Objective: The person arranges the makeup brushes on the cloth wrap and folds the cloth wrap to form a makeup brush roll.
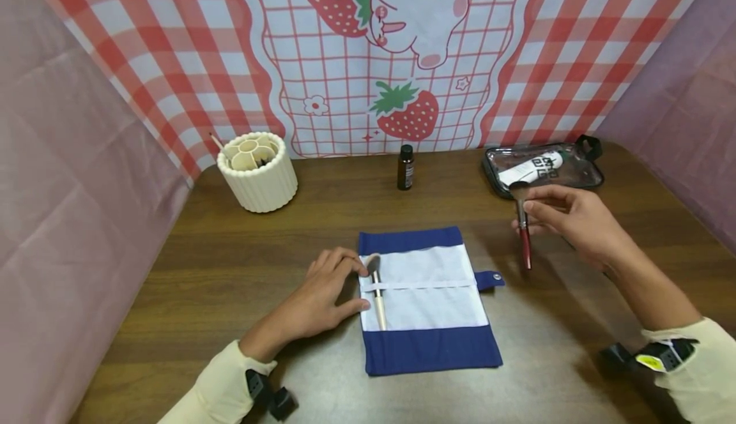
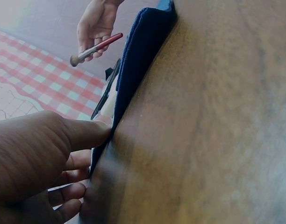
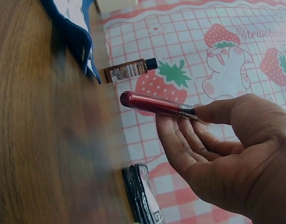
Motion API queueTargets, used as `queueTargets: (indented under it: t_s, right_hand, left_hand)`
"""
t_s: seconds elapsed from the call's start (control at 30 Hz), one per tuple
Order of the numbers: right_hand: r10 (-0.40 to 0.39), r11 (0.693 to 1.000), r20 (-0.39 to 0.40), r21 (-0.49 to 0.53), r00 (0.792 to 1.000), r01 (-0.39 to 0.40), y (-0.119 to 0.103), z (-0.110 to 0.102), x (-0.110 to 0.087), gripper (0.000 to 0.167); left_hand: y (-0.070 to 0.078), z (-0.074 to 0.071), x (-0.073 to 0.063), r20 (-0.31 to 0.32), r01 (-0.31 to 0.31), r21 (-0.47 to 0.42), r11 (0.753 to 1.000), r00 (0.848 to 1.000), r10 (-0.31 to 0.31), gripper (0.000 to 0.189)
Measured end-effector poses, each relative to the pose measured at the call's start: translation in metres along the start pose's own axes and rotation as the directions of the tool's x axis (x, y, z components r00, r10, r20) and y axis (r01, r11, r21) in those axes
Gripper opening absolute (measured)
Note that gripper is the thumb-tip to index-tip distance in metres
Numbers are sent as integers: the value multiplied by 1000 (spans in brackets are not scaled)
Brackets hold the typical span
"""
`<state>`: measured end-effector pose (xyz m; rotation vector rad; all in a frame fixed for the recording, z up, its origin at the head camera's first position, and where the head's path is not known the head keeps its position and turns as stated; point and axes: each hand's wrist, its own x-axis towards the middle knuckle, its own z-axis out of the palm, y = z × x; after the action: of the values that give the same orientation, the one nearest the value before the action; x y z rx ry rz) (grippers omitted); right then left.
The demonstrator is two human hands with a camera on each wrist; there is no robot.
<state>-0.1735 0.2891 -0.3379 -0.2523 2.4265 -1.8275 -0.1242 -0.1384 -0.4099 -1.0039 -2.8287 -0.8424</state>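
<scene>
A navy and white fabric brush roll [image 1: 427,306] lies unfolded on the table. Under its white elastic strap sits a makeup brush with a pale handle [image 1: 380,309], near the left side. My left hand [image 1: 328,293] rests at the roll's left edge, thumb and fingertips touching the cloth. In the left wrist view the left thumb [image 2: 89,134] lies against that edge. Above the table, right of the roll, my right hand [image 1: 581,223] pinches a second makeup brush with a red handle [image 1: 526,248] by its metal ferrule, bristles away from me. The right wrist view shows the red handle [image 3: 152,103] sticking out from the fingers.
At the back left stands a cream ribbed round holder [image 1: 261,178] with compartments and a thin stick. A small dark bottle [image 1: 406,168] stands upright at the back middle. Behind my right hand lies a clear black-edged pouch [image 1: 575,172] containing a white tube [image 1: 531,168].
</scene>
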Motion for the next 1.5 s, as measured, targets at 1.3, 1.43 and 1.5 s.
queueTargets:
  t_s: [1.3, 1.43, 1.5]
  right_hand:
    - [-20, 988, 80, 154, 997, 7, -2, 56, 32, 40]
    - [-31, 984, 94, 180, 995, 14, -1, 61, 35, 39]
    - [-43, 980, 105, 199, 993, 22, -1, 63, 37, 38]
  left_hand:
    - [-1, 0, 0, -11, -8, -31, 1000, 1000, 7, 44]
    - [-1, 0, 0, -11, -8, -33, 999, 1000, 7, 44]
    - [-1, 1, 0, -9, -6, -35, 999, 1000, 6, 44]
